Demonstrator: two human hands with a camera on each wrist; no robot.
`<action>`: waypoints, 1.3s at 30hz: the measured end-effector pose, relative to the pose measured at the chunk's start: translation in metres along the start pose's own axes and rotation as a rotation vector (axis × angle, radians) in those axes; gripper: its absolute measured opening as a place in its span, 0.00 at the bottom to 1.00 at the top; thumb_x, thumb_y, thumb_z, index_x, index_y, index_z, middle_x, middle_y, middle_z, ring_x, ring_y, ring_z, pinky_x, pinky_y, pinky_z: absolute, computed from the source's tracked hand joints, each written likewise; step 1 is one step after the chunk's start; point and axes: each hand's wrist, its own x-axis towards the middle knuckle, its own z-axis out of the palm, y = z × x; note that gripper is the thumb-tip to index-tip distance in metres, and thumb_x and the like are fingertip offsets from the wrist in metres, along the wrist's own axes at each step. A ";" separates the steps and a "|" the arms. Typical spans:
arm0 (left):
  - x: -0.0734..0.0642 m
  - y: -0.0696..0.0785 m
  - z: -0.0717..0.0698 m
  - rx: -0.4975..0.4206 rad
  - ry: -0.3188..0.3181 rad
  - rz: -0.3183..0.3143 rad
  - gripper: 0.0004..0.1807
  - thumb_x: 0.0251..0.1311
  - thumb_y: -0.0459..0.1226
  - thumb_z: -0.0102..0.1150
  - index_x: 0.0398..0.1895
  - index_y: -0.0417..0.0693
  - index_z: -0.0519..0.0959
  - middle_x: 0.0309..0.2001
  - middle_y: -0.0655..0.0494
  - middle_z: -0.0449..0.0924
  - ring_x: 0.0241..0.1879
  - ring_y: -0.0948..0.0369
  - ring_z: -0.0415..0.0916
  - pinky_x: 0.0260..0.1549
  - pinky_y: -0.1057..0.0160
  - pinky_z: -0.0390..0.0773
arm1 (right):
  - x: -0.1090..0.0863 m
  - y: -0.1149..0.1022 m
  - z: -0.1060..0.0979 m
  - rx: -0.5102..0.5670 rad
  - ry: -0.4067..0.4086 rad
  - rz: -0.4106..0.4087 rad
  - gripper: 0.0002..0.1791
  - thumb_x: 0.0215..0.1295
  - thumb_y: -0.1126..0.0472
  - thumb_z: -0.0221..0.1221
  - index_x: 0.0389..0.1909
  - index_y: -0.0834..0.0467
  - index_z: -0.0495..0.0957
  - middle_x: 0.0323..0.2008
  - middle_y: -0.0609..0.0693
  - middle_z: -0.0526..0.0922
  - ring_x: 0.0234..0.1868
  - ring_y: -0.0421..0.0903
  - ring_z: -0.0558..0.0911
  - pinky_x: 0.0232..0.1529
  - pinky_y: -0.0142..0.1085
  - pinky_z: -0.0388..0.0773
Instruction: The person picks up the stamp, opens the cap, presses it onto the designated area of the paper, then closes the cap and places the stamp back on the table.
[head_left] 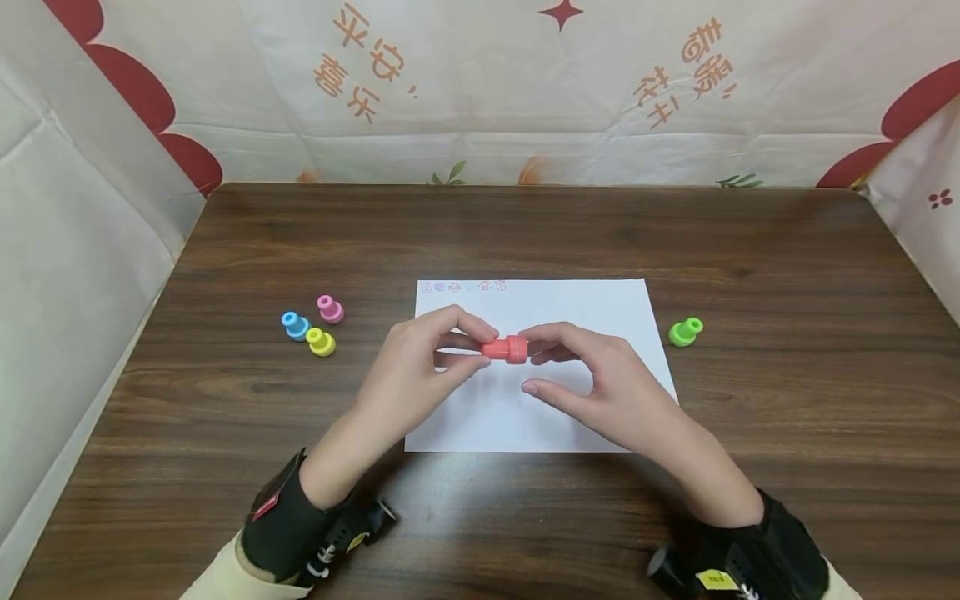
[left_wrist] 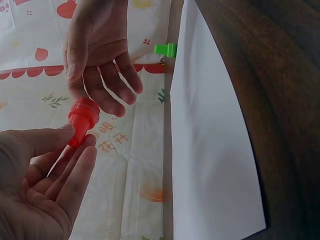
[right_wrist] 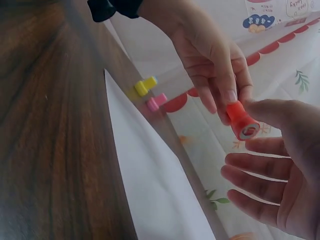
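My left hand [head_left: 420, 358] pinches a red stamp [head_left: 506, 349] by its narrow handle, between thumb and fingers, above a white sheet of paper [head_left: 480, 417]. The stamp's wide end points toward my right hand [head_left: 600, 375], and in the right wrist view its pale round face with a red mark shows. Spread and loosely bent, the right fingers are close to that wide end; whether a fingertip touches it I cannot tell. A row of small faint prints [head_left: 454, 286] runs along the sheet's far left edge.
On the wooden table [head_left: 225, 467], a blue stamp [head_left: 296, 325], a pink stamp [head_left: 330, 309] and a yellow stamp [head_left: 320, 342] stand grouped left of the paper. A green stamp [head_left: 686, 332] is at its right. A printed cloth [head_left: 480, 92] hangs behind the table.
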 end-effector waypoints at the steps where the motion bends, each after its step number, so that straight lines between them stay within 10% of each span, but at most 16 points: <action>1: 0.000 0.000 0.000 -0.005 -0.004 0.003 0.11 0.56 0.28 0.70 0.40 0.45 0.82 0.44 0.54 0.87 0.47 0.59 0.87 0.42 0.66 0.86 | 0.000 0.000 0.001 0.019 -0.003 -0.004 0.25 0.61 0.57 0.69 0.59 0.49 0.76 0.48 0.39 0.86 0.48 0.37 0.86 0.53 0.40 0.82; 39: -0.002 0.002 0.003 0.011 -0.058 -0.038 0.09 0.57 0.32 0.70 0.41 0.46 0.82 0.41 0.54 0.88 0.44 0.60 0.88 0.42 0.67 0.85 | 0.002 -0.006 0.007 0.070 0.116 -0.027 0.17 0.58 0.66 0.70 0.48 0.53 0.82 0.43 0.42 0.88 0.40 0.35 0.87 0.48 0.31 0.83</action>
